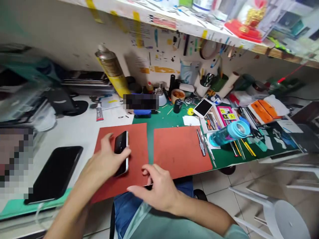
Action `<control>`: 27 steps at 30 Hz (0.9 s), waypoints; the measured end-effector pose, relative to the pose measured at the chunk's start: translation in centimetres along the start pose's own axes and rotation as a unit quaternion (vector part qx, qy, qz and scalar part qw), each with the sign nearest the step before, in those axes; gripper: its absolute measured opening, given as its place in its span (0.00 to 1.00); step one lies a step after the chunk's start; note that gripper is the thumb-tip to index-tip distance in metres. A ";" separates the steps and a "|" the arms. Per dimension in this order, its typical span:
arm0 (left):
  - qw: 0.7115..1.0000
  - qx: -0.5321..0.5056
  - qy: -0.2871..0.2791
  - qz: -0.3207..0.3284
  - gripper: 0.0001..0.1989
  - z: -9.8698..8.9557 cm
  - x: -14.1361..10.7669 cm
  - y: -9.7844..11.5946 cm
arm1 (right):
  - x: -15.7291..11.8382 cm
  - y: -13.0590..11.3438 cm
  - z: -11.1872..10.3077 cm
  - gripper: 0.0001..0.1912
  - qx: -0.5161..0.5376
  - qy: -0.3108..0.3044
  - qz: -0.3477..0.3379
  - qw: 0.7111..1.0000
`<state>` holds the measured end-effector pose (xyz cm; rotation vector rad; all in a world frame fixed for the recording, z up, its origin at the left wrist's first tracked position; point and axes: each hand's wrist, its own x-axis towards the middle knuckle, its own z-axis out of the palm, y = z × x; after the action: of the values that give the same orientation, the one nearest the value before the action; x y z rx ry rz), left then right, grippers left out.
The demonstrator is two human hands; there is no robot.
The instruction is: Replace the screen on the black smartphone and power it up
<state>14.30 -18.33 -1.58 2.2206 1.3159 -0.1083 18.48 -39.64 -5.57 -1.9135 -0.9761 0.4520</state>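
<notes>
A black-fronted smartphone (121,146) with a light edge lies on the left orange-red mat (138,156). My left hand (107,159) reaches over it and grips it across its width, the thumb at the right edge and the fingers at the left; the palm and thumb hide part of the phone. Off the front edge of the table, between the two mats, hovers my right hand (159,187). Its thumb points out to the left, apart from the loosely bent fingers, and I see nothing in it. The right orange-red mat (179,149) lies just beyond this hand.
A black tablet (56,172) with a cable lies at left. Tweezers (201,142) rest on the right mat beside a blue bottle (229,132). A yellow spray can (113,71) leans at the back. Above hangs a loaded shelf (159,16); a white chair (281,212) stands right.
</notes>
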 end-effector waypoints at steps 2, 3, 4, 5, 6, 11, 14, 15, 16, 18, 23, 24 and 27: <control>0.979 -0.194 -0.059 0.003 0.47 0.0 -0.3 0.2 | 1.1 -0.7 1.5 0.39 -0.057 0.010 -0.022 0.998; 0.958 -0.278 -0.069 -0.004 0.45 0.2 -0.7 0.4 | 1.5 -1.0 2.1 0.38 -0.080 0.017 -0.039 0.996; 0.934 -0.349 -0.071 -0.014 0.44 0.5 -1.3 0.8 | 2.0 -1.3 2.4 0.33 -0.099 0.029 -0.060 0.993; 0.912 -0.405 -0.062 -0.025 0.42 0.9 -1.9 1.1 | 2.4 -1.5 2.5 0.28 -0.115 0.045 -0.083 0.989; 0.891 -0.450 -0.056 -0.035 0.41 1.3 -2.5 1.2 | 2.7 -1.5 2.2 0.23 -0.127 0.065 -0.104 0.984; 0.893 -0.447 -0.034 0.035 0.51 2.6 -4.2 -0.5 | 3.9 -1.4 -2.6 0.14 -0.109 0.145 -0.160 0.970; 0.927 -0.295 0.130 0.192 0.50 3.1 -4.6 -1.9 | 4.4 -1.8 -4.8 0.12 -0.065 0.159 -0.202 0.964; 0.922 -0.247 0.157 0.253 0.49 3.4 -4.6 -2.1 | 4.5 -2.1 -5.1 0.11 -0.048 0.155 -0.209 0.964; 0.911 -0.218 0.166 0.307 0.47 3.8 -4.5 -2.1 | 4.6 -2.3 -5.1 0.10 -0.030 0.147 -0.212 0.966; 0.887 -0.204 0.174 0.375 0.43 4.8 -4.0 -1.8 | 4.7 -2.8 -4.8 0.10 0.000 0.132 -0.211 0.968; 0.862 -0.240 0.190 0.404 0.39 7.0 -2.7 -1.2 | 4.5 -3.4 -4.0 0.10 0.037 0.123 -0.190 0.973; 0.862 -0.240 0.194 0.402 0.38 7.2 -2.6 -1.2 | 4.5 -3.4 -4.0 0.10 0.043 0.124 -0.190 0.973; 0.861 -0.240 0.206 0.397 0.39 7.5 -2.4 -1.2 | 4.9 -3.3 -3.9 0.11 0.057 0.133 -0.198 0.970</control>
<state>13.62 -23.46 -7.62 2.1962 0.4138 0.9384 22.51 -37.11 -0.40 -1.5748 -1.0927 0.0168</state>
